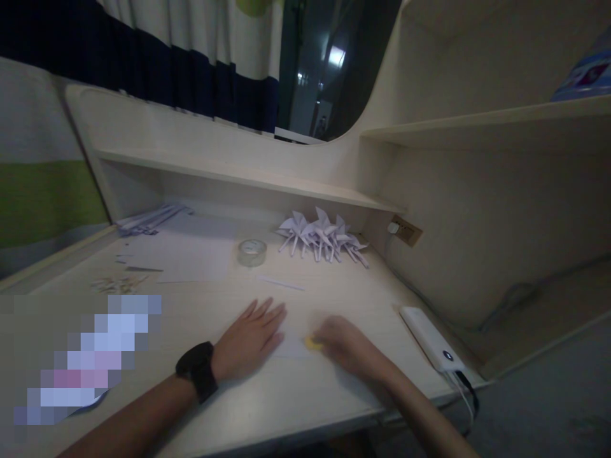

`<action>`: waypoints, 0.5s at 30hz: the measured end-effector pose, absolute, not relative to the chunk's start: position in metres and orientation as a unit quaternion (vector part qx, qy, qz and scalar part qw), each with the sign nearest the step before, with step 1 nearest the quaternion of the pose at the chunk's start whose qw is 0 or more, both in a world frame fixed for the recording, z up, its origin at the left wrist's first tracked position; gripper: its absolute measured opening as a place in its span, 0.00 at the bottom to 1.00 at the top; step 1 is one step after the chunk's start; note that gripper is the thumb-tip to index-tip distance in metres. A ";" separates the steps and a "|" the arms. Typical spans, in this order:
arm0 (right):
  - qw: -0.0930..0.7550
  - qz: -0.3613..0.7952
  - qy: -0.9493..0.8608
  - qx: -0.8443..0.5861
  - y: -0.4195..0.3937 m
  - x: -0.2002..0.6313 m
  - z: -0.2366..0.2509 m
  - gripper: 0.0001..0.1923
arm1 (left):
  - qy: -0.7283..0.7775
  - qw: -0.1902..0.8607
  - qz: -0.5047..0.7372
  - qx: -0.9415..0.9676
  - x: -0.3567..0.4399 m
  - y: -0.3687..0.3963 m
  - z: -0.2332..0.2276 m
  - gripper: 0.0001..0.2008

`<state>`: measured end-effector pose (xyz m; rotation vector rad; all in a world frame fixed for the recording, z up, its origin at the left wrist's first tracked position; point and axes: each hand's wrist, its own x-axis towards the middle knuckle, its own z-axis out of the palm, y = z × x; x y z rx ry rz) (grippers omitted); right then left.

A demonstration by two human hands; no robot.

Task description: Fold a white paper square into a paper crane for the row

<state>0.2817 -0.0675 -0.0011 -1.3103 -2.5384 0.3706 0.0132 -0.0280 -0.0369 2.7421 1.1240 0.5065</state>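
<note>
My left hand lies flat, fingers spread, pressing down on a small white paper sheet on the pale desk. A black watch sits on that wrist. My right hand is blurred and curled beside it, fingers closed around a small yellow object that touches the paper's right side. What the yellow object is cannot be made out.
A roll of clear tape and a pile of white folded paper pinwheels lie further back. Paper sheets and strips lie at left. A white power bank with cable sits at the right edge. A shelf runs behind.
</note>
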 end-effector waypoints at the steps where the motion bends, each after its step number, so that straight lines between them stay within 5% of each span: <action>1: 0.127 0.127 -0.874 -0.452 -0.068 0.283 -0.001 0.13 | 0.374 0.067 0.167 0.910 0.013 -0.028 -0.037 0.26; 15: 0.147 0.157 -0.855 -0.471 -0.098 0.288 0.012 0.14 | 0.385 0.025 0.142 0.912 0.014 -0.029 -0.041 0.27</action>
